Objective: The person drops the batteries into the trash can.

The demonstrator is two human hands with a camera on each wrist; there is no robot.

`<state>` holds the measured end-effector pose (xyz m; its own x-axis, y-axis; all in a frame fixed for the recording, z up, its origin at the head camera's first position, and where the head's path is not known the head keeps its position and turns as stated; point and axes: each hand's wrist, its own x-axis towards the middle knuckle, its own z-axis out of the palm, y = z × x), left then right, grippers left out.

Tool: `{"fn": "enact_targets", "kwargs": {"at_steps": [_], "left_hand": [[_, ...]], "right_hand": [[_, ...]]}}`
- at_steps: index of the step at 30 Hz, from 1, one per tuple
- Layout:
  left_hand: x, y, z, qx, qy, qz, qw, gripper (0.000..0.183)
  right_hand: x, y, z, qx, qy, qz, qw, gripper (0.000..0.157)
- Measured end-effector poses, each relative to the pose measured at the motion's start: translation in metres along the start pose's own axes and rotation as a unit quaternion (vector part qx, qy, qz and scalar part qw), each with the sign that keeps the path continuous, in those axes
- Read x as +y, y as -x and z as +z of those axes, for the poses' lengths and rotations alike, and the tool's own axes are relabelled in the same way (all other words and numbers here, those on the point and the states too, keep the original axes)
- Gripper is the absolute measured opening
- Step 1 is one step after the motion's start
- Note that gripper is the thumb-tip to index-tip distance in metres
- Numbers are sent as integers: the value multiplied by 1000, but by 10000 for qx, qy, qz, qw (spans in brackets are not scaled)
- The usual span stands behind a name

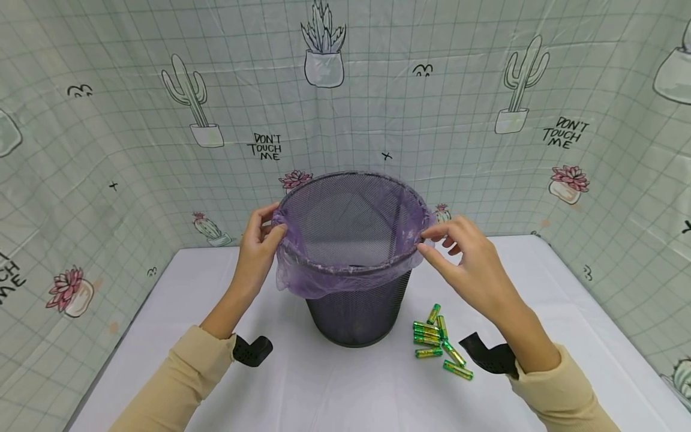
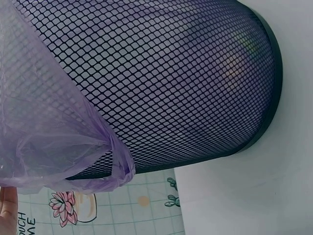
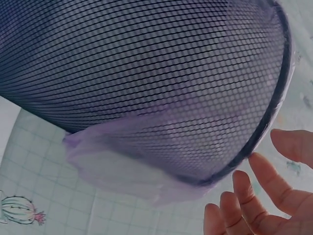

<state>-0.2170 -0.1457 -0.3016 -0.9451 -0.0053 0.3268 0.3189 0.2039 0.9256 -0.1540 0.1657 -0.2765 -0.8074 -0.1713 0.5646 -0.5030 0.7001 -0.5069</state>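
Observation:
A black mesh wastebasket [image 1: 356,318] stands upright, lined with a thin purple trash bag [image 1: 324,285] whose edge is folded out over the rim. At the left of the rim, my left hand [image 1: 261,240] pinches the bag, thumb toward the inside and fingers outside. Only a bit of that hand shows in the left wrist view, beside the bag's hanging edge [image 2: 63,156]. My right hand [image 1: 466,261] is at the opposite side of the rim. In the right wrist view its index fingertip [image 3: 257,161] meets the rim, and its thumb stands apart, gripping nothing.
Several green and gold batteries [image 1: 432,336] lie in a loose group on the white table [image 1: 335,390], right of the basket and below the right hand. Behind the basket, a grid-patterned cloth [image 1: 367,120] with cactus drawings hangs as a backdrop.

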Motion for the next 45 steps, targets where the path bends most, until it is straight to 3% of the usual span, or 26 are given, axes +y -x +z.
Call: {"fn": "enact_targets", "kwargs": {"at_steps": [7,29,45], "left_hand": [[0,-1,-1,19,-21,-7,10000,46],[0,0,2,82,-13,-36,10000,45],[-1,0,1,24,-17,-42,10000,45]], "right_hand": [[14,10,1,-14,-54,340,9994,21],[62,46,14,-965,244,1113,9888,24],[95,69,31,-1758,287,1584,9712,32]]}}
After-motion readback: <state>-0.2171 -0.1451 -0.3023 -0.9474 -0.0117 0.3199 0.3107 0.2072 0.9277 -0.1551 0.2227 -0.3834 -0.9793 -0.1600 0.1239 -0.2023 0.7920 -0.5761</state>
